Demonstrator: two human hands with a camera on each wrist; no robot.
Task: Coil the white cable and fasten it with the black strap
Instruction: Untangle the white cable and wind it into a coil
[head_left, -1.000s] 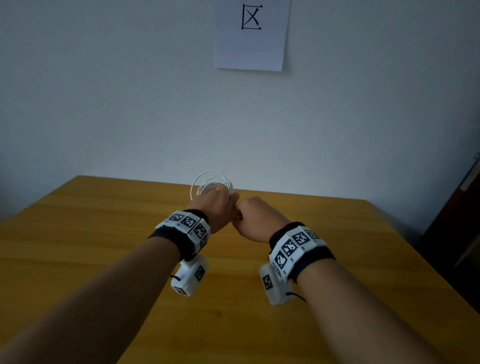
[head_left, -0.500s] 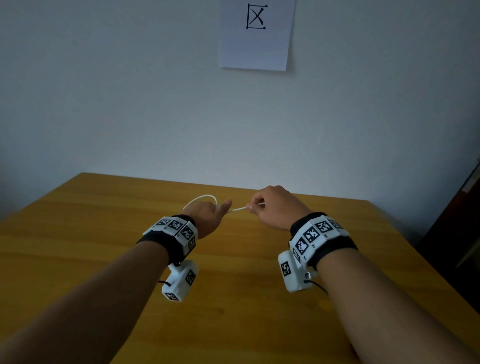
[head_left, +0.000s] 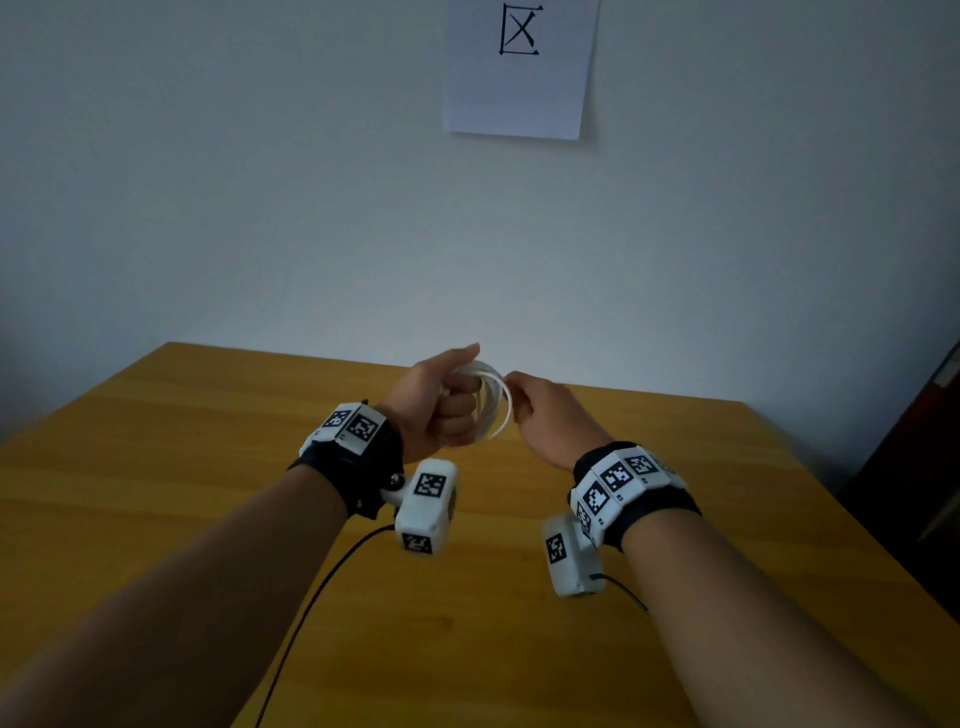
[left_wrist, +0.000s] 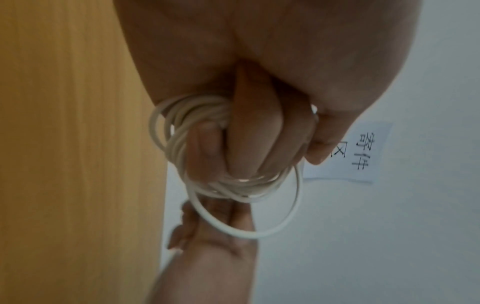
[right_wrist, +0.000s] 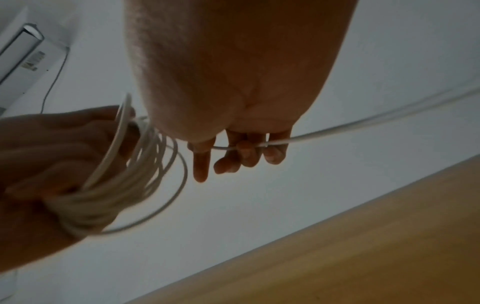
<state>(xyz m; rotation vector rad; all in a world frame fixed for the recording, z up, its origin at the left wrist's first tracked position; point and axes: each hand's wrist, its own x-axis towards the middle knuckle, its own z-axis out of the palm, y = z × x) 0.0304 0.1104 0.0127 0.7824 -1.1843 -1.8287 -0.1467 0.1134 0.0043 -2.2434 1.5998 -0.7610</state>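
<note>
The white cable (head_left: 494, 410) is wound in several loops round the fingers of my left hand (head_left: 460, 410), which grips the coil above the table. In the left wrist view the coil (left_wrist: 233, 185) wraps the curled fingers, one wider loop hanging loose. My right hand (head_left: 519, 405) is just right of the coil and touches it. In the right wrist view its fingers (right_wrist: 246, 152) curl over a free strand (right_wrist: 337, 131) that runs off to the right, while the coil (right_wrist: 124, 185) sits on the left hand (right_wrist: 52, 154). No black strap shows in any view.
Both hands hover over a wooden table (head_left: 156, 493) that ends at a pale wall. A paper sheet (head_left: 519, 67) hangs on the wall, dark furniture (head_left: 924, 467) stands at the right, and a white wall unit (right_wrist: 23, 55) shows in the right wrist view.
Half a second ago the hands were apart with a strand stretched between them. Now the left hand has turned and lifted, and the right hand has come back against the coil.
</note>
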